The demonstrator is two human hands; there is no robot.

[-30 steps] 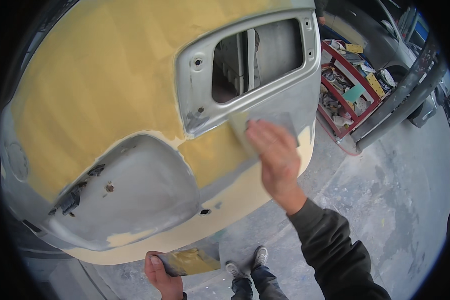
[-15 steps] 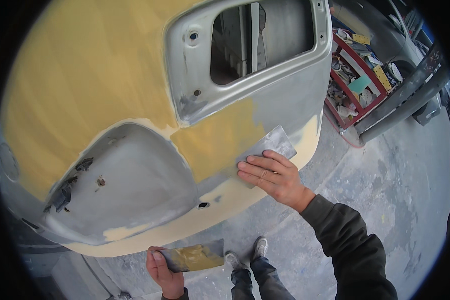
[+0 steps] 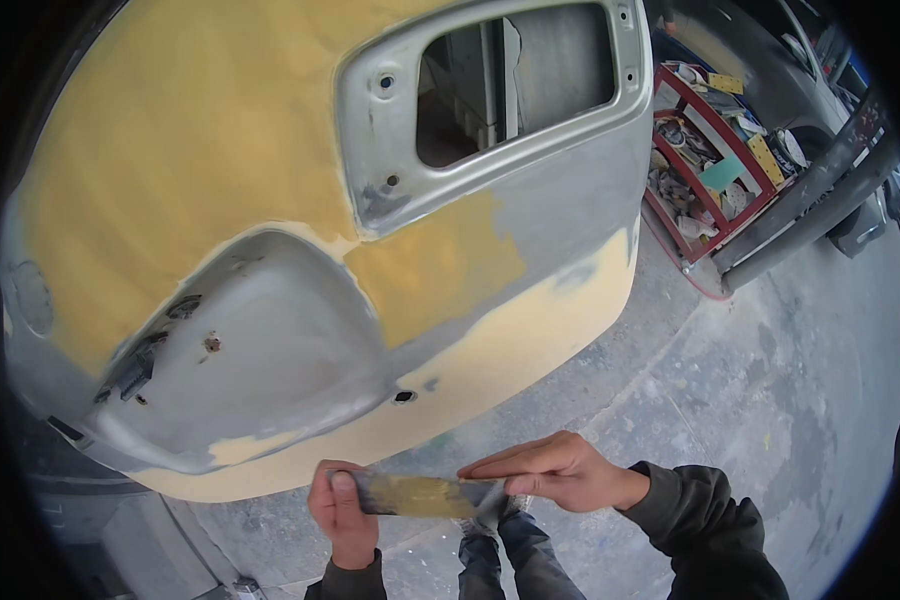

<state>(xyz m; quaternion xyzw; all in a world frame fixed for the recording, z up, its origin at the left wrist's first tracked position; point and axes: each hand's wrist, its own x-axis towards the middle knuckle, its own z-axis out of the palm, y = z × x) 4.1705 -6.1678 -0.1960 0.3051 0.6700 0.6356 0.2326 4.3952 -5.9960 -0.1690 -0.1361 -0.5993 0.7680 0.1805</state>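
Note:
My left hand (image 3: pixel 348 512) grips one end of a flat metal filler spreader (image 3: pixel 418 497), which has yellow filler smeared across it. At its other end, my right hand (image 3: pixel 562 474) is closed on a second grey metal spreader (image 3: pixel 493 508), tilted so that only part of it shows. The two blades meet or overlap there; whether they touch is hard to tell. Both hands are below the lower edge of a grey car body panel (image 3: pixel 570 215). A patch of yellow filler (image 3: pixel 425 275) covers the panel between its rectangular opening and its rounded recess (image 3: pixel 270 350).
A red cart (image 3: pixel 705 235) loaded with supplies stands at the upper right, beside thick dark posts (image 3: pixel 815 210). Behind it is a dark car (image 3: pixel 760 60). A thin red hose (image 3: pixel 690 268) lies on the grey floor (image 3: pixel 730 400). My legs (image 3: pixel 535 560) show below my hands.
My right hand has left the panel with its spreader and come down to the spreader in my left hand. The yellow patch is now uncovered. The view has shifted slightly.

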